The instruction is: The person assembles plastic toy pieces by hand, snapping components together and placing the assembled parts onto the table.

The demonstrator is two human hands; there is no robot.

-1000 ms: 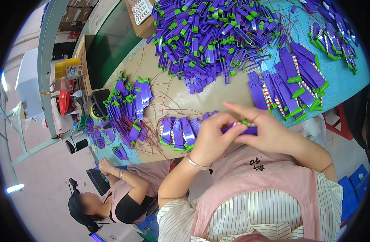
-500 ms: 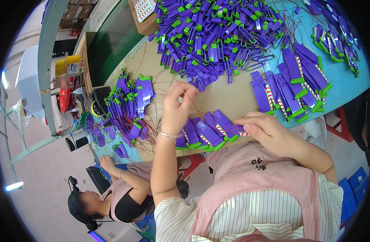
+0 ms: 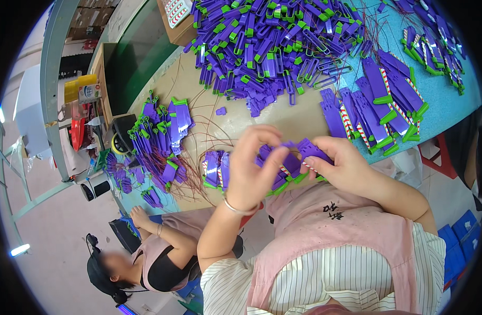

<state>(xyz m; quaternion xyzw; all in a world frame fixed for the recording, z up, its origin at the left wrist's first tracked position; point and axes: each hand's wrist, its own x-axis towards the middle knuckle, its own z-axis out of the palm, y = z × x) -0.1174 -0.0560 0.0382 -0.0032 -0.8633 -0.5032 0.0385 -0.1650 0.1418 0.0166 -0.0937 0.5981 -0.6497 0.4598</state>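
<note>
My right hand [image 3: 348,160] grips a flat purple plastic piece [image 3: 313,149] with a red-and-white striped edge, thumb on the near side. Close by on its left, my left hand [image 3: 254,168] has its thumb and fingers drawn together at a bit of purple [image 3: 287,144]; what exactly it pinches is too blurred to make out. Under and beside both hands lies a row of similar purple pieces with green ends [image 3: 215,167], along the near table edge. My left hand partly hides this row.
A large heap of purple and green plastic parts [image 3: 277,42] covers the far middle of the table [image 3: 199,92]. Striped pieces [image 3: 377,105] lie to the right. Wired purple parts [image 3: 159,136] lie left, near a tape roll [image 3: 122,139]. A co-worker [image 3: 162,249] sits at lower left.
My left hand has come down and right from near the small purple chips to my right hand. My right hand has lifted a purple piece from the row. A loose purple chip now lies left of the heap.
</note>
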